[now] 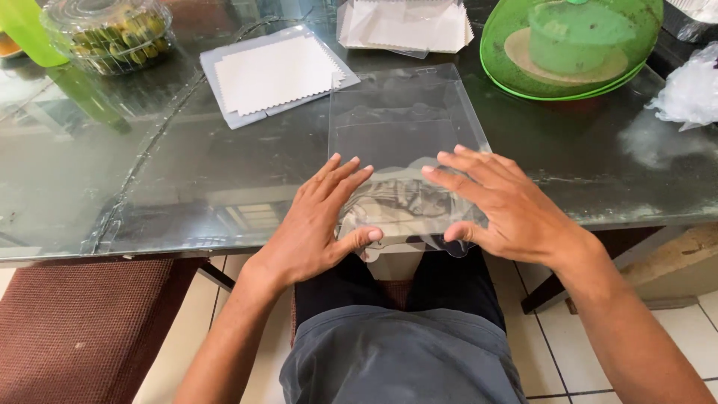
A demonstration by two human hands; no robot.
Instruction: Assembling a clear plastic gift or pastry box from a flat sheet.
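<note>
The person sits at a glass table (149, 172) with both hands spread flat on a clear plastic sheet (404, 120), which lies at the near edge of the table and juts slightly over it toward the lap. The left hand (318, 221) presses the sheet's near left corner, fingers straight and released, thumb hooked at the sheet's lower edge. The right hand (501, 209) covers the near right corner the same way, palm down, nothing clenched. Neither hand grasps; both simply hold the sheet down.

To do this pressing well, the judgement is that pressure should stay even across both palms, since the thin sheet looks springy and likely to curl or slide on the slick glass. Keeping the thumbs along the near edge would help line up any fold.

The sheet is transparent, glossy and creased, with rounded tabs along its near edge. Farther back lie a flat packet with a white zigzag-edged cloth (277, 75) and a stack of similar white packets (404, 26). A green mesh dome (572, 45) covers a round green container. A clear tub of small green fruit (112, 34) sits far left, and crumpled clear plastic (688, 90) far right.
</note>
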